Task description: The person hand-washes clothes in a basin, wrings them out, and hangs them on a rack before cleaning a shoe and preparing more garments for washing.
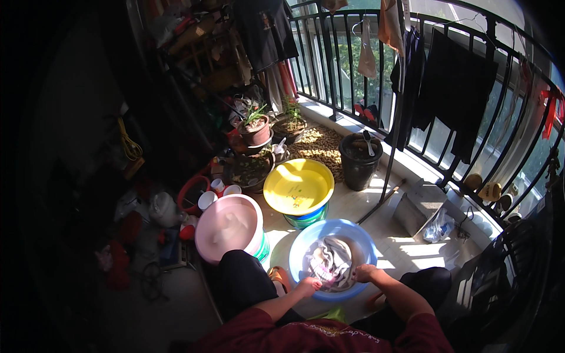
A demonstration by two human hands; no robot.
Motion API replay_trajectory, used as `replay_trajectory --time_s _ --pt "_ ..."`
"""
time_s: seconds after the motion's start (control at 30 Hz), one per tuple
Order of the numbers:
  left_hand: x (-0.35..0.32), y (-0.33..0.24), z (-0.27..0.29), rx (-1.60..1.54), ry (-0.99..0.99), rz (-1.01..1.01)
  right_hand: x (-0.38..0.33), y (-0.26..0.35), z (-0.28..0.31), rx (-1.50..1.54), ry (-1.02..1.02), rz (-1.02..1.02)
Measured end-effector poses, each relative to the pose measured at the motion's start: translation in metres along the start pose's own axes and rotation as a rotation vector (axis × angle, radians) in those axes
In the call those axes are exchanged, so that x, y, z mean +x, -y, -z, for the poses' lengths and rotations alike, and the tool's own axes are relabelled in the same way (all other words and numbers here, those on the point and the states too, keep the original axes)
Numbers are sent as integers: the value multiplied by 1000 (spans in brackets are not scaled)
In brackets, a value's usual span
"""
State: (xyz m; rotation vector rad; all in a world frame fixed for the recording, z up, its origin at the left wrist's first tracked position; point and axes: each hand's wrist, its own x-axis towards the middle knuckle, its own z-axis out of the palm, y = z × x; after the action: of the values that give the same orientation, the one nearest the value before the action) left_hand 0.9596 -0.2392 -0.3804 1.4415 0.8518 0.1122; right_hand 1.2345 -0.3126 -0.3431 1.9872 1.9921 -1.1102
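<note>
A light blue basin (369, 240) stands on the floor between my knees, with a crumpled wet cloth (333, 259) in it, whitish and grey with pink patches. At the basin's near left rim is my left hand (308, 286), its fingers closed on the pinkish edge of the cloth. My right hand (365, 273) is closed over the right side of the basin, its fingertips at the cloth's right edge. What lies inside that grip is small and partly hidden by the fingers. Some of the cloth sits in the water, bunched between both hands.
A pink basin (219, 228) of water and a yellow basin (299, 187) stand beyond to the left. Behind are potted plants (255, 130), a black pot (359, 167) and spread peanuts (321, 144). A grey dustpan (416, 207) lies right; dark clothes (459, 88) hang along the railing.
</note>
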Motion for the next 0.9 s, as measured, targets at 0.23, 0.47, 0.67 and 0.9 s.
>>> replay_trajectory --time_s 0.23,0.47,0.67,0.9 --pt "-2 -13 -9 35 -113 10 -12 5 12 -17 -20 18" --pt "11 41 2 303 -125 -55 -10 10 10 -3 -28 21" --pt "1 11 -7 440 -126 0 -18 15 17 -1 -23 -4" --pt "8 28 -4 373 -89 -4 -12 12 14 -3 -29 6"
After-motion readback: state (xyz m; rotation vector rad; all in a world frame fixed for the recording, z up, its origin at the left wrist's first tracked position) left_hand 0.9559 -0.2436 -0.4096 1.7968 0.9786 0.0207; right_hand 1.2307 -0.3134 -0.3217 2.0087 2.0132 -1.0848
